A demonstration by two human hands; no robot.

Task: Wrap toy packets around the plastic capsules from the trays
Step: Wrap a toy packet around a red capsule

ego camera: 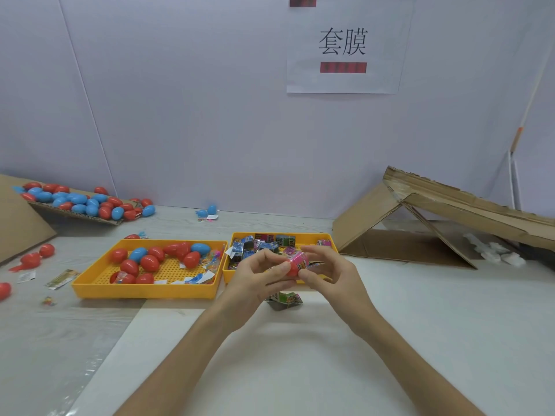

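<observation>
Both hands hold one red plastic capsule (pixel 293 270) in the air over the front edge of the right tray. A pink toy packet (pixel 300 259) sits around the capsule's upper part. My left hand (pixel 258 276) pinches the capsule from the left, and my right hand (pixel 329 270) pinches it and the packet from the right. The left yellow tray (pixel 144 288) holds several red and blue capsules (pixel 150 262). The right yellow tray (pixel 312 238) holds several folded packets (pixel 264 243) in blue, green and pink.
A green packet (pixel 285 300) lies on the table under my hands. A cardboard flap at far left carries many capsules (pixel 87 202). Loose red capsules (pixel 36 256) and wrappers lie left of the trays. A collapsed cardboard box (pixel 420 217) stands at right.
</observation>
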